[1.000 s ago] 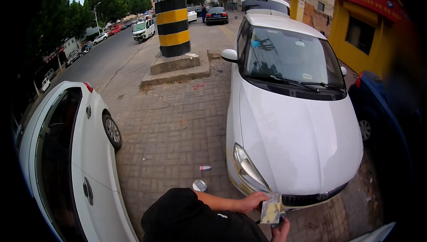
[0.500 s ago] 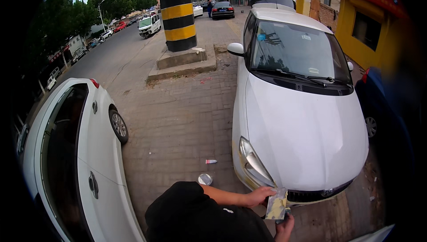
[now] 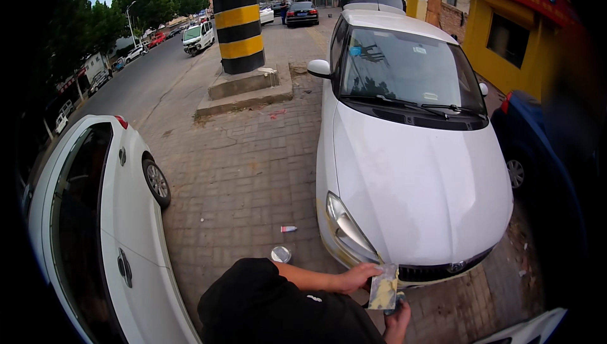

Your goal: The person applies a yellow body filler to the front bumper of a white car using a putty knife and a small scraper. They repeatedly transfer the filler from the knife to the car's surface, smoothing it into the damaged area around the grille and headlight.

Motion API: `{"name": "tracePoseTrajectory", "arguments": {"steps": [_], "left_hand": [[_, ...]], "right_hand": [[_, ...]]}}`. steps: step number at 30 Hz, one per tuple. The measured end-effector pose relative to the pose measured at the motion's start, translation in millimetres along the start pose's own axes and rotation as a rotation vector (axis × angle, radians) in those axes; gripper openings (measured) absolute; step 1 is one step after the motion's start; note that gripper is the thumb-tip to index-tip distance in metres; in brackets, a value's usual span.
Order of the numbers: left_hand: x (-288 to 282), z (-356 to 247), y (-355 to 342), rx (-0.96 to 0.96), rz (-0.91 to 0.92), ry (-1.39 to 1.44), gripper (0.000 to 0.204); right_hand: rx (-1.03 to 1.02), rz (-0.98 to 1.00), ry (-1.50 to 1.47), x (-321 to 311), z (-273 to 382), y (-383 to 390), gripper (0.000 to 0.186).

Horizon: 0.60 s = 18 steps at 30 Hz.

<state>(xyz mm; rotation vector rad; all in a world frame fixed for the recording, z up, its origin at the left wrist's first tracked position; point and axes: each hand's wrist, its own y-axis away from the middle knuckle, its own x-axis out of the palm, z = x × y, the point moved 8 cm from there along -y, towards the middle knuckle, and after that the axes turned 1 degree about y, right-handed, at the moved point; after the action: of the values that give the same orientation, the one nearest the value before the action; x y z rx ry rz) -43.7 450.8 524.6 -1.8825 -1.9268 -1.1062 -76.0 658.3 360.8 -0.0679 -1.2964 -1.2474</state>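
Note:
In front of the white car's front bumper, my left hand (image 3: pixel 359 277) grips the edge of a flat rectangular board (image 3: pixel 383 288) smeared with yellowish putty. My right hand (image 3: pixel 398 317) is closed just below the board, around a dark greenish object that is mostly hidden. Its kind cannot be made out. Right beyond my hands stands the white car (image 3: pixel 417 186), with yellowish patches along its bumper below the headlight (image 3: pixel 348 227). On the paving to the left of my arm are a round tin (image 3: pixel 281 254) and a small red-and-white tube (image 3: pixel 288 229).
Another white car (image 3: pixel 136 217) stands close on the left. Farther off is a yellow-and-black striped pillar (image 3: pixel 239 28) on a concrete base (image 3: pixel 243 83). A dark blue car (image 3: pixel 528 141) is parked at the right. A white panel edge (image 3: pixel 531 328) shows at lower right.
The whole view has shifted, so the cars and pillar appear farther left. Both hands keep their holds, and the board is tilted slightly differently.

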Motion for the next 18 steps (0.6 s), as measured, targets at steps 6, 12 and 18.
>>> {"name": "tracePoseTrajectory", "arguments": {"steps": [6, 12, 18], "left_hand": [[1, 4, 6, 0.013, 0.043, -0.024, 0.028], [6, -12, 3, 0.124, 0.009, -0.075, 0.026], [30, -105, 40, 0.576, -0.049, -0.426, 0.02]], "right_hand": [[-0.012, -0.009, 0.046, -2, -1, 5, 0.037], [-0.084, 0.003, -0.027, 1, 11, 15, 0.03], [-0.638, 0.087, 0.252, 139, 89, 101, 0.018]]}}
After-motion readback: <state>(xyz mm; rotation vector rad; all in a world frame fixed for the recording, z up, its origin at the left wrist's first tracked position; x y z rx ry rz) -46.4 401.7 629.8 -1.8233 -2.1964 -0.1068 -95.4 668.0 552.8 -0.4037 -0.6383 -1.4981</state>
